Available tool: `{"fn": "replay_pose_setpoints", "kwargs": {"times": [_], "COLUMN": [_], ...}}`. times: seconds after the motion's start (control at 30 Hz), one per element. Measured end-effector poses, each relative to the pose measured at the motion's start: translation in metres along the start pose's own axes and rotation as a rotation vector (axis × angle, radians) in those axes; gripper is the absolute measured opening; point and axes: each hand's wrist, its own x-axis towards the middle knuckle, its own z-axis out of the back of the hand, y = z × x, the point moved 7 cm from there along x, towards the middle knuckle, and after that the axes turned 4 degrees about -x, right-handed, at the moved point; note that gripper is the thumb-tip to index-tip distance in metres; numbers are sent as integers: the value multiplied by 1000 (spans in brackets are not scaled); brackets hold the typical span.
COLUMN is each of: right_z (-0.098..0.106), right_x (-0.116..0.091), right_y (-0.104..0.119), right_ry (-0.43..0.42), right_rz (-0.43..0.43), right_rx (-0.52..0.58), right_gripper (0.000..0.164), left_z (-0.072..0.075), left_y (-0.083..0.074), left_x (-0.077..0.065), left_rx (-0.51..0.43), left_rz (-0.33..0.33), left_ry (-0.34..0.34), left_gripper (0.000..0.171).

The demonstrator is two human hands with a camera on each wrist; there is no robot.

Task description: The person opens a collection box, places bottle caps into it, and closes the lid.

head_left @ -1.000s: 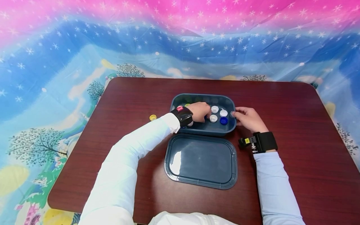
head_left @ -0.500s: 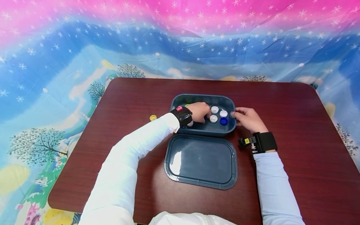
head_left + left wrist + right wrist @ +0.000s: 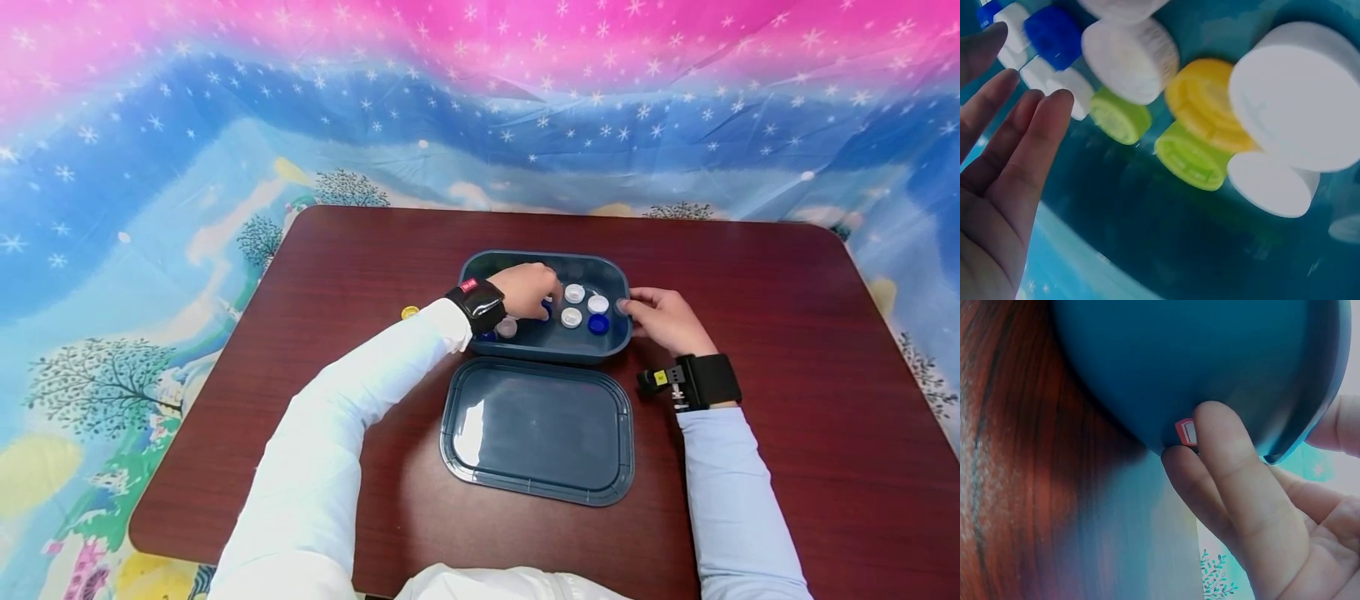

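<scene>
My left hand (image 3: 527, 289) is inside a dark blue-grey plastic box (image 3: 551, 342), above the bottle caps. In the left wrist view its fingers (image 3: 1038, 140) are loosely extended, with no cap visible between them. Close by its fingertips in the head view lie a blue cap (image 3: 545, 312) and a white cap (image 3: 574, 293). Green caps (image 3: 1191, 156) and a yellow cap (image 3: 1207, 100) show in the left wrist view. My right hand (image 3: 667, 318) pinches the box's right wall, thumb over the rim and fingers outside, beside a small red-and-white label (image 3: 1186, 432).
The box's lid (image 3: 536, 429) lies flat in front of it on the brown table (image 3: 780, 333). A lone yellow cap (image 3: 409, 312) rests on the table left of the box. A patterned cloth (image 3: 480, 125) hangs behind the table.
My left hand has shifted slightly left and away from me, uncovering more of the blue cap under its fingers. The right hand keeps its hold on the box.
</scene>
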Motion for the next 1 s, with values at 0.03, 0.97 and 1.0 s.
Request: {"fn": "replay_pose_setpoints", "kwargs": {"times": [0.03, 0.97, 1.0], "right_z": [0, -2, -2], "right_x": [0, -1, -1], "right_y": [0, 0, -1], "right_ry": [0, 17, 17], "right_rz": [-1, 12, 11], "right_rx": [-4, 7, 5], "right_gripper": [59, 61, 62], "left_z": [3, 68, 68], "left_y": [-1, 26, 30], "left_x": [-2, -91, -95], "left_rx": [-6, -25, -27], "left_rz": [2, 142, 154], "left_ry": [-4, -197, -203], "left_gripper": [23, 32, 32]}}
